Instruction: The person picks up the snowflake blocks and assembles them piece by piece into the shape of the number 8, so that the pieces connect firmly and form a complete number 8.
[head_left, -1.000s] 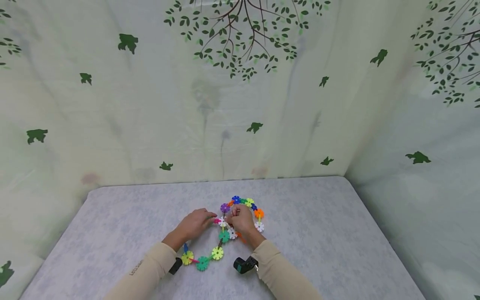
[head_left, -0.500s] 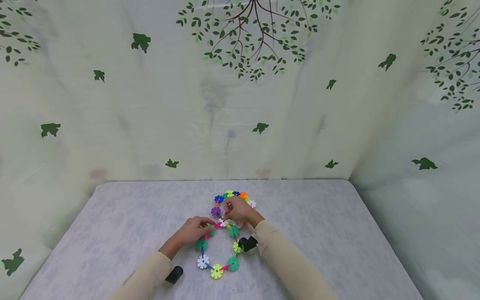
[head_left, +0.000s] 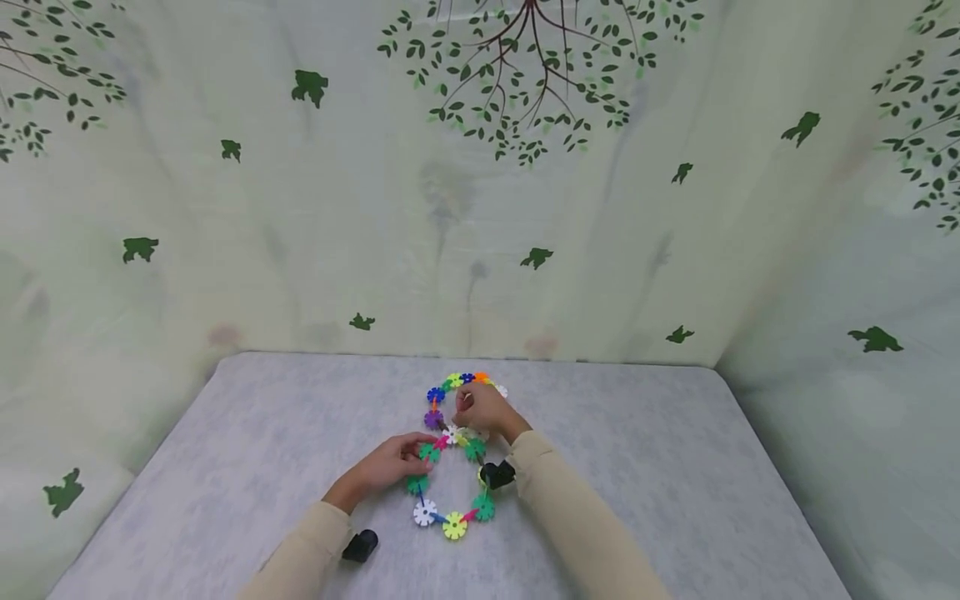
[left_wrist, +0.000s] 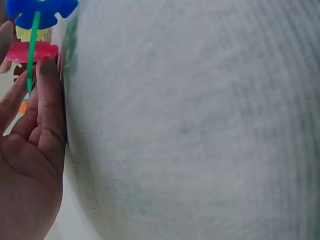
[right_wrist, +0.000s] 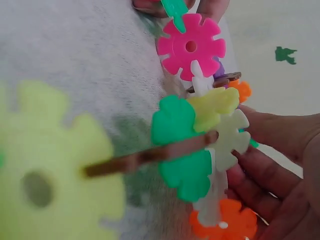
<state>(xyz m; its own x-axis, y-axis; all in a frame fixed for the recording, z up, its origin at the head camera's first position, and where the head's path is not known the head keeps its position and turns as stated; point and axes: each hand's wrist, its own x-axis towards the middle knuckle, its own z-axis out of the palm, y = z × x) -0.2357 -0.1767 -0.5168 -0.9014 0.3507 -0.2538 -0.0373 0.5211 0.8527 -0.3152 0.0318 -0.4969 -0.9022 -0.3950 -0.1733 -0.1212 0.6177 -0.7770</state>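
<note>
Colourful notched plastic discs, slotted together edge to edge, form two joined rings on the table. My left hand pinches a green disc on the near ring's left side; the left wrist view shows that disc edge-on between the fingers, beside a pink disc and a blue disc. Where the rings meet, my right hand holds a whitish disc, its thumb and fingers partly behind it. A pink disc, a green disc and an orange disc adjoin there. The right hand hides part of the far ring.
The near ring's front has a white disc, a yellow disc and a green disc. Around the rings spreads the grey tabletop. A leaf-printed cloth backdrop stands along the table's far edge.
The near ring has swung rightward and opened into a rounder loop. My left hand has shifted along it from the pink disc to the green one; the right hand stays at the junction.
</note>
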